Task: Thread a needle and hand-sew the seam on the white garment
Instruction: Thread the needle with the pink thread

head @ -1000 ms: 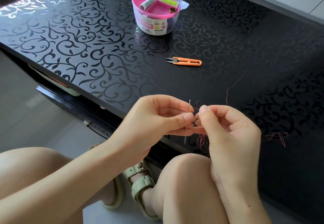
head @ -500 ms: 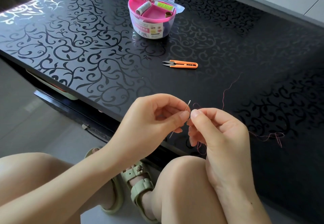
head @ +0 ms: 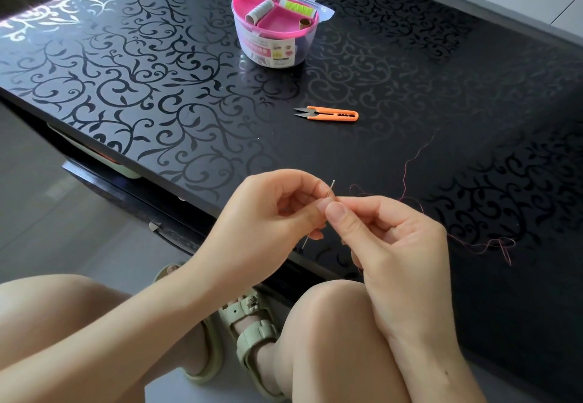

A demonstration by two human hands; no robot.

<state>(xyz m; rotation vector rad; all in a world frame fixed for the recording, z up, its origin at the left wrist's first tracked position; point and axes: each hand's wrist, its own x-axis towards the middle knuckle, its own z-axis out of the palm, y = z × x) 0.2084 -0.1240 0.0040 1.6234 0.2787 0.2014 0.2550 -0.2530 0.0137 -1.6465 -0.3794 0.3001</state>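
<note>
Table edge, hands pinching needle, thread

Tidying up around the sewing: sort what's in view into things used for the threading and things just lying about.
In use: needle, pinched by left hand; red thread, held by right hand.
Lying about on the table: orange snips; pink sewing kit.

Glossy black bench with matt scroll pattern; on it, clear and pink plastic sewing box; nearer, orange plastic snips with dark metal blades; thin shiny metal needle.
</note>
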